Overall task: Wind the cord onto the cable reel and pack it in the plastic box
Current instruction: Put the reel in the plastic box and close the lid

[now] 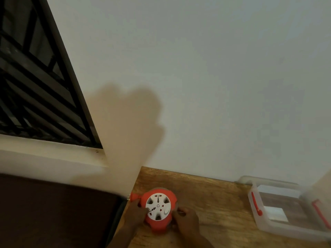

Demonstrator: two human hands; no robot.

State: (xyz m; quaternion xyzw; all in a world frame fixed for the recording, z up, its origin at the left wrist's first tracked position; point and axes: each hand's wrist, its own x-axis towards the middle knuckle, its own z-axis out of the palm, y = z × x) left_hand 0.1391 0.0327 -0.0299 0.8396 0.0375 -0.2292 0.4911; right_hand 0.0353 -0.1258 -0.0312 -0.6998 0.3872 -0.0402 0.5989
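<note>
An orange cable reel (158, 209) with a white round socket face lies flat on the wooden table (215, 199), near its left edge. My left hand (136, 216) grips the reel's left side, fingers on the white face. My right hand (186, 221) holds the reel's right rim. An orange plug (134, 196) sticks out at the reel's upper left, over the table edge. No loose cord shows. The clear plastic box (286, 210) with red latches stands open at the table's right.
A pale wall rises behind the table. A dark barred window (35, 86) and its white sill fill the left. A dark surface (53, 212) lies left of the table. The box's lid (320, 190) leans at the far right.
</note>
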